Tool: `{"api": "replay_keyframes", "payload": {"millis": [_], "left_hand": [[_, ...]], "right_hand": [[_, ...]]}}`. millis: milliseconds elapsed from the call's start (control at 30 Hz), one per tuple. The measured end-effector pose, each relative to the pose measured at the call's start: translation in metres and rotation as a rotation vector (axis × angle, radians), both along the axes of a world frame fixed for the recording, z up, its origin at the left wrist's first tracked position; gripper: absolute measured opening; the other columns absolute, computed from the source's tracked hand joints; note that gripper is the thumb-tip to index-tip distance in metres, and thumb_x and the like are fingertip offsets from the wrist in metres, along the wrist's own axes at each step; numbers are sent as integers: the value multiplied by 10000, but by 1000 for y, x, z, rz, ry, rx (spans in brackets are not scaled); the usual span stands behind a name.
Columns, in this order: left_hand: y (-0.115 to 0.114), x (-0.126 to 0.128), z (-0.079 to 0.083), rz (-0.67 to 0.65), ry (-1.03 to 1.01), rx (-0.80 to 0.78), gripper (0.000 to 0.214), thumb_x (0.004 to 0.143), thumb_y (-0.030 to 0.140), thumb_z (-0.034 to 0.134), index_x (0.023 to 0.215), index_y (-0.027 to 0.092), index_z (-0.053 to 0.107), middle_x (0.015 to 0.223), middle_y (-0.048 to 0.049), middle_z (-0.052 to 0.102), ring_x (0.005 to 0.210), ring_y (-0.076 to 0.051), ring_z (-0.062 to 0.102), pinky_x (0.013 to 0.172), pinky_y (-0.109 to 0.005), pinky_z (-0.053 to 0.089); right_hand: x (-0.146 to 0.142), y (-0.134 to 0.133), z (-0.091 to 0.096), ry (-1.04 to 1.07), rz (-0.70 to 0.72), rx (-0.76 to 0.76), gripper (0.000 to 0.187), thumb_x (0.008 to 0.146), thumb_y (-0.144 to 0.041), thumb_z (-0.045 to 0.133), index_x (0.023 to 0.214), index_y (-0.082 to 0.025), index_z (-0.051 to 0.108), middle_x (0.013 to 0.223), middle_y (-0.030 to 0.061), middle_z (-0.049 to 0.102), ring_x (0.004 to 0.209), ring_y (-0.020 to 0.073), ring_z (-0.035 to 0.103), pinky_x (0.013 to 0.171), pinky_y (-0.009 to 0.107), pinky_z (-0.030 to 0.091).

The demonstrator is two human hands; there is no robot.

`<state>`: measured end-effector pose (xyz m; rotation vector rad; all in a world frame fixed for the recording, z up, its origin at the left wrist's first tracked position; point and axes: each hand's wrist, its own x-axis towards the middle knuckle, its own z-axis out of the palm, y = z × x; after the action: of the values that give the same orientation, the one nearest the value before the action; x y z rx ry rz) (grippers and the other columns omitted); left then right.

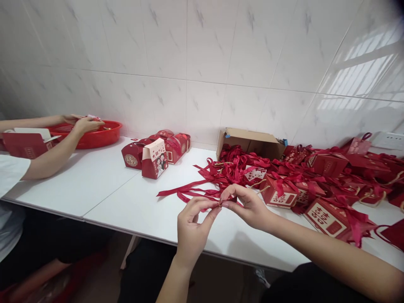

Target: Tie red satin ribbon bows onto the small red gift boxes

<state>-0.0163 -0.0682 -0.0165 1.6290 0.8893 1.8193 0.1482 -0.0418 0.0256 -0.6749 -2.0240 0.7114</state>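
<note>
My left hand (191, 227) and my right hand (248, 206) meet over the front of the white table (132, 202), and both pinch the same piece of red ribbon (225, 201) between thumb and fingers. Just behind my hands lies a tangled heap of red ribbons (227, 168), with loose ends trailing left across the table. Several red gift boxes tied with ribbon (280, 193) lie to the right of my right hand.
A group of small red gift boxes (154, 158) stands at mid-table. An open cardboard carton (252, 141) lies against the tiled wall. At far left another person's hands (83, 124) reach into a red basin (101, 134), beside an open red box (27, 143).
</note>
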Motion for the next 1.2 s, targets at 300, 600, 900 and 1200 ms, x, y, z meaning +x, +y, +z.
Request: {"api": "replay_keyframes", "payload": {"millis": [300,600,900,1200], "left_hand": [[-16,-1,2,71,31,214,209,722,48,640,860,203,660,810,-24,682,775,-164,654,690,-277,549],[-23,-14,11,-157,33,119,245,814,104,565,1013,201,670,797,-49,688,745,-164,664,683,-276,565],[-28,-18,20,-273,227,189,338,787,102,614,1080,264,660,913,-59,602,844,-169,598,753,-313,529],[-26,-23,21,-204,225,203,208,747,85,657,888,231,704,819,-44,611,765,-155,610,681,-281,526]], "right_hand": [[-2,-13,7,57,104,156,55,832,-199,626,882,-202,602,835,57,646,803,157,614,706,296,532],[2,-25,21,184,337,-163,43,858,-206,591,828,-175,590,831,44,594,767,134,638,699,300,570],[4,-23,19,227,516,-620,90,724,-178,739,731,-147,655,725,6,628,683,136,675,640,290,596],[-1,-22,14,217,508,-747,131,704,-179,755,760,-135,645,717,-1,645,673,141,684,622,316,615]]}}
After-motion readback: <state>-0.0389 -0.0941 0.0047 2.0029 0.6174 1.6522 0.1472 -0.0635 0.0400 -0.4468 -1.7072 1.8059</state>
